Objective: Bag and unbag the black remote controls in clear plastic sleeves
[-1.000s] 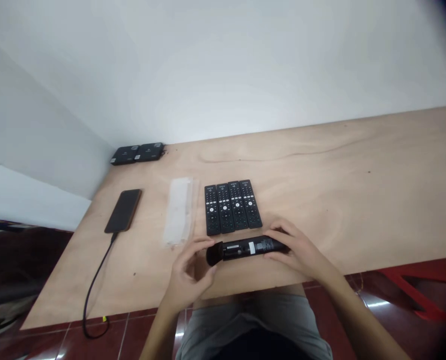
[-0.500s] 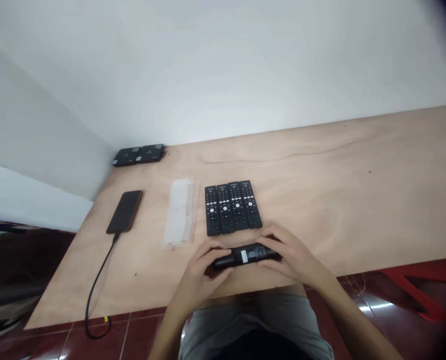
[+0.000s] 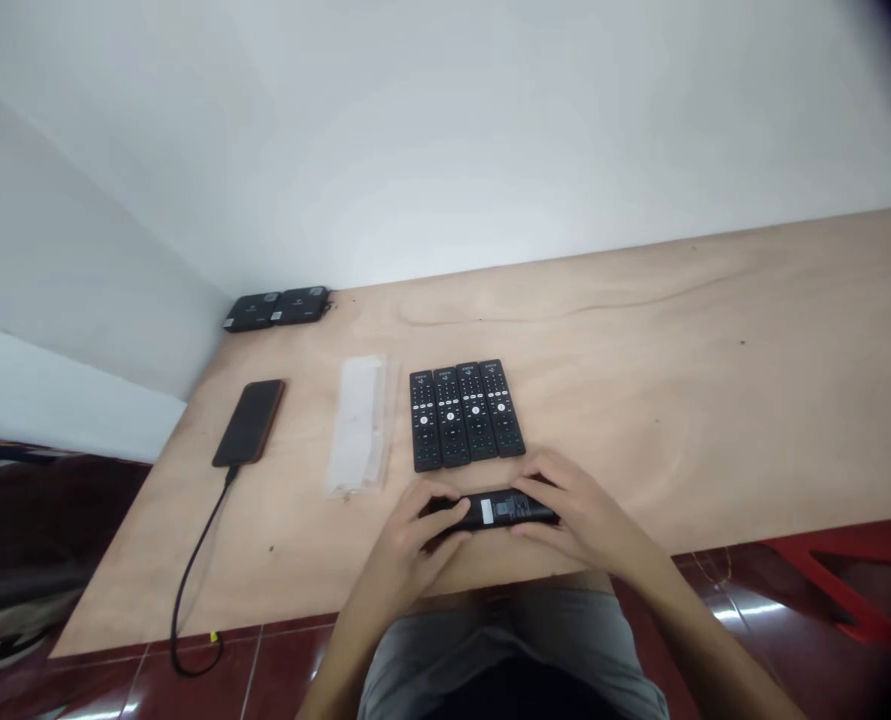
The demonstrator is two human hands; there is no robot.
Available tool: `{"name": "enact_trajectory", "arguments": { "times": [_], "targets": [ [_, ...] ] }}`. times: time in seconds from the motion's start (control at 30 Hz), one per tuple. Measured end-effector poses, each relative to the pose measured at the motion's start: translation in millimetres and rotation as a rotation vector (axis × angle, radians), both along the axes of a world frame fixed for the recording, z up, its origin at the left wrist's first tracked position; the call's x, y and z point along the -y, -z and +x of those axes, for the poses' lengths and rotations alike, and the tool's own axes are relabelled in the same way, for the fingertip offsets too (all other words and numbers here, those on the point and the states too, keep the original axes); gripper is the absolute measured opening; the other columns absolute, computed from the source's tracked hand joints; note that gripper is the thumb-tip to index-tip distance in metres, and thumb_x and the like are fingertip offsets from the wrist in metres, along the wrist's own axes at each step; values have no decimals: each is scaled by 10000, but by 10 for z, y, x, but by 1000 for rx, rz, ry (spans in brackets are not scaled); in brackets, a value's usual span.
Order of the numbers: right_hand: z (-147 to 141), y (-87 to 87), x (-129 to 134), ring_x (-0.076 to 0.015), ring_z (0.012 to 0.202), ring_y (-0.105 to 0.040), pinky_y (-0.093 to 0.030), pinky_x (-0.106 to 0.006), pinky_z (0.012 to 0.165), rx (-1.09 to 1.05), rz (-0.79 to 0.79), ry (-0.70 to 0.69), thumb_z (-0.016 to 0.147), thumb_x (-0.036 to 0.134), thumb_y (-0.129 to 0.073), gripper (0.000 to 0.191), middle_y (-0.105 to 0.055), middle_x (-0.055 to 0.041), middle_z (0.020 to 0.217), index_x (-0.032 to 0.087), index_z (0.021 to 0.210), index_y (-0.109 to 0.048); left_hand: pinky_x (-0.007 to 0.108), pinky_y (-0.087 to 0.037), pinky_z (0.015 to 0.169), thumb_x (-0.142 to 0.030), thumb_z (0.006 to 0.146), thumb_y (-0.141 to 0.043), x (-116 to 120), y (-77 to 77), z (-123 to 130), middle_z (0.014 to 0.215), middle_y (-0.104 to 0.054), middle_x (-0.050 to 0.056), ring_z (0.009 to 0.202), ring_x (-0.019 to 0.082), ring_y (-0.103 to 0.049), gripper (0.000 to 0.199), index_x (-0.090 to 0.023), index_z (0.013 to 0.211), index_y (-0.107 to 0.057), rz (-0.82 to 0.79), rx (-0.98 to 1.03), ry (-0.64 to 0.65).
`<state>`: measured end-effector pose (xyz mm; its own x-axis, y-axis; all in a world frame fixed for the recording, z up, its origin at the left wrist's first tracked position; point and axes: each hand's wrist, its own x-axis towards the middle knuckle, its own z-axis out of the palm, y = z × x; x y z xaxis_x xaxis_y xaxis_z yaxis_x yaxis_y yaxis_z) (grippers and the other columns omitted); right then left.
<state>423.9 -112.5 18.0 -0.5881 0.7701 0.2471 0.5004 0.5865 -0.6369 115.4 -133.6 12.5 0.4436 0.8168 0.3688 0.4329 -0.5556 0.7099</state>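
Head view: black remote control (image 3: 501, 510), gripped crosswise, left hand (image 3: 407, 535) and right hand (image 3: 576, 510) curled around its ends; four matching remotes (image 3: 467, 415) side by side just beyond, on plywood table (image 3: 685, 400).

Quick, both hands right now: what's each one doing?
Left hand: closed, holding a black plastic remote control.
Right hand: closed, holding its other end.
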Motion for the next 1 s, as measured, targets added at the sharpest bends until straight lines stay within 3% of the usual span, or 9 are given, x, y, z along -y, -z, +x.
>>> {"name": "enact_trajectory", "arguments": {
  "times": [0.27,0.37,0.47,0.57,0.63,0.73,0.87,1.0],
  "targets": [
    [49,-31,16,-336,1218,-665,-567,-532,1100,-29,-2,-6,1100,467,-716,368,-733,-135,1272,258,1402,-731,488,-619,1062,-191,1043,-756,18,-47,14,1354,-726,111,1253,289,-697,448,-320,1470,-715,-50,-76,-7],
    [153,-75,82,-288,1053,-716,-587,-481,1038,-48,-75,39,1153,437,-621,259,-785,-79,1066,267,1183,-813,516,-600,1110,-215,1032,-765,59,-56,14,1441,-693,115,1319,309,-670,587,-339,1586,-616,-80,-149,-11],
    [383,-107,189,-262,872,-716,-611,-420,901,-64,-181,142,1163,456,-578,385,-764,-42,843,249,921,-794,502,-603,1110,-219,1045,-737,90,-58,8,1460,-679,111,1326,304,-669,586,-345,1596,-586,-100,-157,-36],
    [705,-89,284,-276,838,-751,-619,-385,806,-65,-279,310,1153,508,-555,443,-812,-53,872,249,902,-812,469,-615,1079,-218,1065,-702,95,-55,4,1412,-697,103,1287,288,-692,454,-324,1503,-642,-102,-121,-73],
    [900,-46,311,-320,1011,-795,-621,-386,894,-69,-272,517,1138,544,-559,435,-860,-66,1039,244,1002,-844,456,-619,1059,-221,1063,-708,88,-55,8,1369,-716,97,1256,284,-703,382,-307,1434,-678,-97,-101,-76],
    [1048,33,270,-343,1001,-812,-602,-354,816,-8,-221,834,1124,610,-526,509,-873,-67,1043,225,1049,-851,446,-617,1032,-216,1061,-712,70,-65,22,1298,-739,87,1211,277,-708,304,-289,1356,-703,-97,-93,-60],
    [881,49,88,-321,767,-768,-460,-349,655,326,-192,957,1156,530,-424,488,-828,-99,855,224,1065,-794,451,-613,1019,-209,1063,-706,53,-89,40,1250,-752,87,1181,276,-711,247,-272,1302,-709,-94,-88,-51],
    [493,-76,-161,-305,704,-730,-352,-345,630,544,-211,859,1190,424,-347,428,-808,-121,843,222,1217,-723,460,-616,1009,-204,1056,-713,51,-97,40,1220,-763,90,1156,280,-720,206,-261,1254,-717,-75,-71,-48]
  ]
}}
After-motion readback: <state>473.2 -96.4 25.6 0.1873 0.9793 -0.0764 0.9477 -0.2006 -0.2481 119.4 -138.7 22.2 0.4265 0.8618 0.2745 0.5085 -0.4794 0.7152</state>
